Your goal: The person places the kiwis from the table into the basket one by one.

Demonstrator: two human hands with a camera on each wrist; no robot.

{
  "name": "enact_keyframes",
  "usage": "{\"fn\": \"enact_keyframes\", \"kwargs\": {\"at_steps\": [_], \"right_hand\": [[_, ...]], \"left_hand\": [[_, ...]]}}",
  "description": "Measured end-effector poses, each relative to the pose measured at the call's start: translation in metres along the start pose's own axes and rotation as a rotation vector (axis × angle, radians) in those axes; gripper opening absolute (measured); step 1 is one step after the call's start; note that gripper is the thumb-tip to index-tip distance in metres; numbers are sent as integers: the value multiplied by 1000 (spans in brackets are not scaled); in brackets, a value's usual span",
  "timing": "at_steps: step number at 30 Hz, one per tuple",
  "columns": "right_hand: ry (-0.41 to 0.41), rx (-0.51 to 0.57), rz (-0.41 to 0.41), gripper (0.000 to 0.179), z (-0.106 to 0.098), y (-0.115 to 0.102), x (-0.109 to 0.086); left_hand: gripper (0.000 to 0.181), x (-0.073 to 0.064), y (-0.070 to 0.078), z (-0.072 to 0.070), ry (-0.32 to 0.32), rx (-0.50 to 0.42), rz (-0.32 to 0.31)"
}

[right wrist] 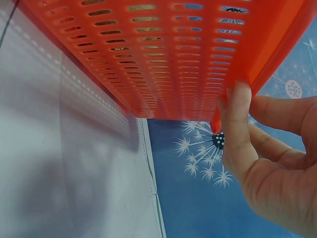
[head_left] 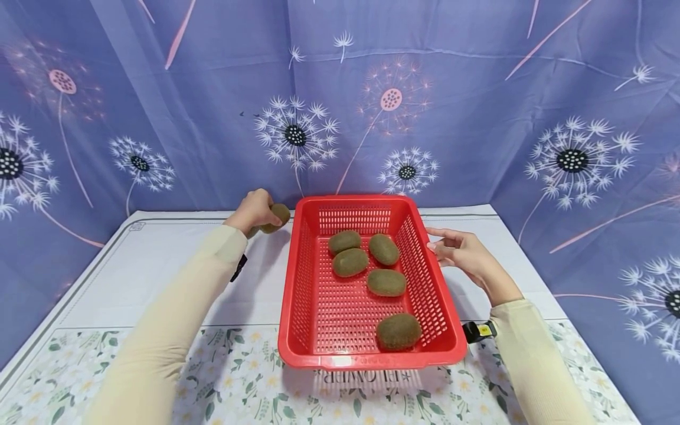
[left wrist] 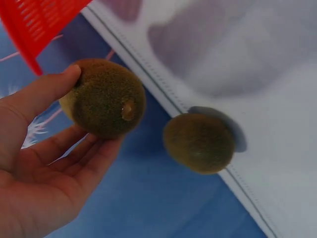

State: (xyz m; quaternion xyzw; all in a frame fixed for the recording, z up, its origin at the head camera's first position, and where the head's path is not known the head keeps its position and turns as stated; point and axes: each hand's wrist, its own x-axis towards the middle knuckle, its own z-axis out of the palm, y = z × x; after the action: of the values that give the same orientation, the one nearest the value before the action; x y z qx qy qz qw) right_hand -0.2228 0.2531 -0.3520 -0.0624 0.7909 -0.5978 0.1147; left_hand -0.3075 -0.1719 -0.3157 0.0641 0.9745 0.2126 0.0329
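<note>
My left hand [head_left: 254, 211] grips a brown fuzzy kiwi [left wrist: 106, 99] just left of the basket's far corner, thumb on one side and fingers on the other. A second kiwi [left wrist: 199, 144] lies on the table close by, mostly hidden behind the hand in the head view. The red plastic basket [head_left: 372, 359] stands in the middle of the table with several kiwis [head_left: 386, 283] spread over its slotted floor. On its right side my right hand [head_left: 464, 257] pinches the rim between thumb and fingers.
Under the basket is a white table cover [head_left: 175, 265] with a flowered front part [head_left: 228, 378]. A blue dandelion-print curtain [head_left: 340, 106] closes off the back and both sides. The basket's walls stand higher than the kiwis inside.
</note>
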Motion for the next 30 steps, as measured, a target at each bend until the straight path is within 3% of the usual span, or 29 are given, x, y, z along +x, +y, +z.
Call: {"fn": "enact_keyframes", "kwargs": {"at_steps": [7, 18, 25, 30], "right_hand": [[-2, 1, -1, 55, 0, 0, 1], [4, 7, 3, 54, 0, -2, 1], [4, -11, 8, 56, 1, -1, 1], [5, -15, 10, 56, 1, 0, 1]], "left_hand": [[31, -1, 16, -19, 12, 25, 38], [24, -5, 42, -49, 31, -18, 76], [24, -13, 67, -56, 16, -13, 160], [23, -20, 91, -53, -53, -2, 195]]}}
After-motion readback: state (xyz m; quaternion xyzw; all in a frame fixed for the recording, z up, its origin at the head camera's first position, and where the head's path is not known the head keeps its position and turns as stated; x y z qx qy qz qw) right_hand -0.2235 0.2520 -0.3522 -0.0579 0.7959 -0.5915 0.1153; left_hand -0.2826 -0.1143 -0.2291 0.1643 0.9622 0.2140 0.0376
